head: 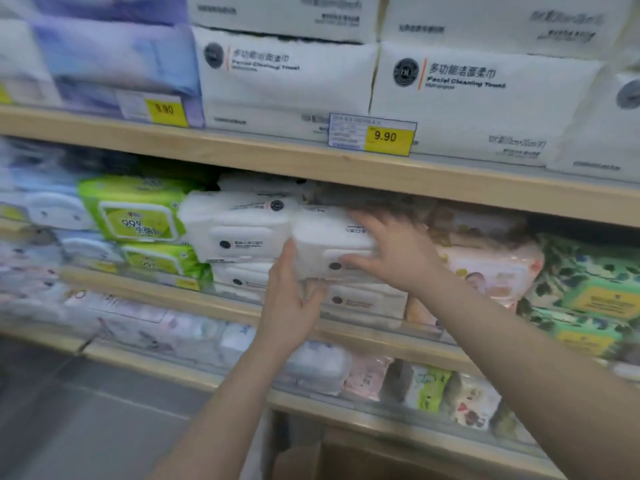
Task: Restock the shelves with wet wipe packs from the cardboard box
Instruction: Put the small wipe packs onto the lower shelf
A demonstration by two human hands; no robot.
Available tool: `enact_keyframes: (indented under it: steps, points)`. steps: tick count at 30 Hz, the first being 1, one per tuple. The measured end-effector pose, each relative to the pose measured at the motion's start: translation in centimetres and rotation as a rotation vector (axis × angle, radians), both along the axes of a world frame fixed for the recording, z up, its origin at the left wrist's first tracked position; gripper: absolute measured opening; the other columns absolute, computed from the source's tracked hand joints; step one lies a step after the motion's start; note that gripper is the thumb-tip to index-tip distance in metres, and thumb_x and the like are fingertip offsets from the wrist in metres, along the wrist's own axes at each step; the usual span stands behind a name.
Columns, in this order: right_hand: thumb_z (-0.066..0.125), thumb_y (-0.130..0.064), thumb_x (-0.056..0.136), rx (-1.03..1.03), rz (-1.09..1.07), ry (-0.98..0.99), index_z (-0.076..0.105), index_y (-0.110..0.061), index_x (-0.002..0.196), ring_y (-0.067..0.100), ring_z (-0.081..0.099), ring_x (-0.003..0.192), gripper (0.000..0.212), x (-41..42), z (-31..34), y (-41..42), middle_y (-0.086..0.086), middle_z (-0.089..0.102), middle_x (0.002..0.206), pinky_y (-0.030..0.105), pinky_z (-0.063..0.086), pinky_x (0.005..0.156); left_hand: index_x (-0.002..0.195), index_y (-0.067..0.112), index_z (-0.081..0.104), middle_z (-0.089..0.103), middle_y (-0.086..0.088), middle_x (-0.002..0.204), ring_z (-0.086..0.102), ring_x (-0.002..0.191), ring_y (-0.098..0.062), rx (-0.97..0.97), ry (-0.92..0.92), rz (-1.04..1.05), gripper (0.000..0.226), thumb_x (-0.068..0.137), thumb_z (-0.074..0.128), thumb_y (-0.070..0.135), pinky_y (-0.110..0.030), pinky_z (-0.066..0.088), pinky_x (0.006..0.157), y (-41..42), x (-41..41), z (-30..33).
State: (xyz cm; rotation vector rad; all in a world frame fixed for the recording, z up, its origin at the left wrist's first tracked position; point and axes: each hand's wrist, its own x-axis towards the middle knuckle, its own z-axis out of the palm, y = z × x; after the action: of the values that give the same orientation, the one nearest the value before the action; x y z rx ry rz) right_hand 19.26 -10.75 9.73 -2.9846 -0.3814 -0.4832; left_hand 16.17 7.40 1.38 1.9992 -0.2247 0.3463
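Both hands are reaching into the middle shelf [346,171] of a wooden rack, working on a white pack [332,242] of wet wipes. The left hand [289,303] is pressing its straight fingers up against the pack's left end, its grip apart and flat, not curled round anything. The right hand [391,252] is lying over the pack's right side with fingers spread across the top and thumb reaching along the front, its grip clamped loosely on the pack. The pack is sitting on top of a stack of the same white packs [363,299], just beside another white stack [239,230] to its left. Green packs [135,216] are lying further left, and pink packs [491,271] are sitting just right of the right hand. On the shelf above, large white towel bags [478,98] are standing behind a yellow price tag [388,137] reading 9.90. A brown box [346,459] is showing at the bottom edge, between the forearms; motion blur is softening much of the left side
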Motion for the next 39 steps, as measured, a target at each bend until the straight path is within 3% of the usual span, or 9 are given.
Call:
enact_keyframes:
  steps: [3, 8, 10, 16, 19, 22, 25, 32, 39]
  points:
    - [0.046, -0.074, 0.076, -0.074, -0.067, -0.054, 0.036, -0.041, 0.139, 0.03, 0.042, 0.124, 0.071, 0.8, -0.5, 0.3, 0.002, 0.046, 0.138, 0.041, 0.029, 0.103, 0.146, 0.04, -0.012, 0.012, 0.014, 0.154, 0.018, 0.142, -0.011, -0.078, 0.078, -0.136, 0.093, 0.084, 0.057, 0.029, -0.026, 0.027, 0.107, -0.6, 1.0, 0.2]
    - [0.038, -0.077, 0.076, -0.091, -0.172, -0.207, 0.054, -0.032, 0.126, 0.037, 0.054, 0.101, 0.069, 1.2, -1.9, -1.0, 0.012, 0.061, 0.115, 0.042, 0.041, 0.084, 0.139, 0.054, -0.018, 0.016, 0.012, 0.155, 0.039, 0.128, -0.044, -0.075, 0.088, -0.149, 0.1, 0.068, 0.052, 0.042, -0.051, 0.047, 0.095, -2.3, 3.2, 0.9]
    - [0.033, -0.076, 0.074, -0.11, -0.173, -0.271, 0.059, -0.03, 0.119, 0.036, 0.057, 0.091, 0.07, 1.9, -2.5, -1.2, 0.01, 0.065, 0.104, 0.04, 0.043, 0.078, 0.142, 0.048, -0.016, 0.01, 0.013, 0.157, 0.037, 0.134, -0.032, -0.071, 0.041, -0.154, 0.103, 0.066, 0.053, 0.039, -0.055, 0.043, 0.099, -2.8, 4.2, 0.8]
    - [0.027, -0.077, 0.073, -0.139, -0.209, -0.234, 0.058, -0.032, 0.122, 0.033, 0.055, 0.097, 0.073, 2.7, -2.5, -1.1, 0.009, 0.063, 0.108, 0.04, 0.04, 0.084, 0.143, 0.049, -0.009, 0.018, 0.011, 0.155, 0.044, 0.129, -0.01, -0.128, 0.045, -0.204, 0.102, 0.067, 0.056, 0.03, -0.043, 0.052, 0.09, -2.7, 5.4, 0.6]
    - [0.024, -0.077, 0.072, -0.137, -0.217, -0.181, 0.053, -0.031, 0.128, 0.033, 0.052, 0.105, 0.078, 1.9, -2.1, -0.9, 0.009, 0.06, 0.116, 0.042, 0.038, 0.088, 0.144, 0.049, -0.009, 0.021, 0.007, 0.155, 0.057, 0.11, -0.002, -0.137, 0.073, -0.189, 0.095, 0.08, 0.055, 0.02, -0.018, 0.052, 0.067, -2.4, 4.0, 0.9]
    - [0.044, -0.065, 0.079, -0.045, -0.144, -0.154, 0.049, -0.024, 0.131, 0.034, 0.048, 0.113, 0.067, 1.4, -1.0, 0.0, 0.01, 0.055, 0.124, 0.043, 0.035, 0.093, 0.146, 0.029, 0.02, 0.048, 0.016, 0.13, 0.05, 0.118, -0.012, -0.143, 0.118, -0.054, 0.071, 0.086, 0.057, 0.02, -0.02, 0.044, 0.084, -0.9, 2.8, 0.8]
    - [0.061, -0.045, 0.079, -0.006, 0.06, -0.226, 0.055, -0.015, 0.122, 0.036, 0.054, 0.104, 0.052, 1.6, -0.6, 3.6, 0.012, 0.058, 0.115, 0.043, 0.041, 0.088, 0.12, 0.014, 0.048, 0.057, -0.003, 0.118, 0.056, 0.1, -0.018, -0.285, 0.207, 0.272, 0.037, 0.085, 0.059, 0.02, -0.028, 0.044, 0.083, 2.0, 2.8, 0.4]
    - [0.055, -0.059, 0.082, -0.02, 0.089, -0.012, 0.022, -0.038, 0.144, 0.027, 0.024, 0.139, 0.074, 6.1, 0.1, 12.9, 0.004, 0.032, 0.149, 0.045, 0.014, 0.114, 0.15, 0.027, 0.001, 0.013, -0.002, 0.156, 0.013, 0.143, -0.018, -0.329, 0.027, 0.414, 0.095, 0.08, 0.064, 0.012, -0.034, 0.015, 0.115, 8.6, 4.2, -0.9]
    - [0.043, -0.07, 0.081, 0.019, 0.011, -0.013, 0.037, -0.039, 0.137, 0.033, 0.044, 0.121, 0.064, 6.8, -0.4, 13.2, 0.01, 0.051, 0.13, 0.043, 0.031, 0.105, 0.138, 0.06, -0.001, 0.044, -0.001, 0.137, 0.054, 0.111, -0.021, -0.394, 0.172, 0.307, 0.098, 0.06, 0.057, 0.041, -0.047, 0.048, 0.096, 10.1, 5.5, -0.6]
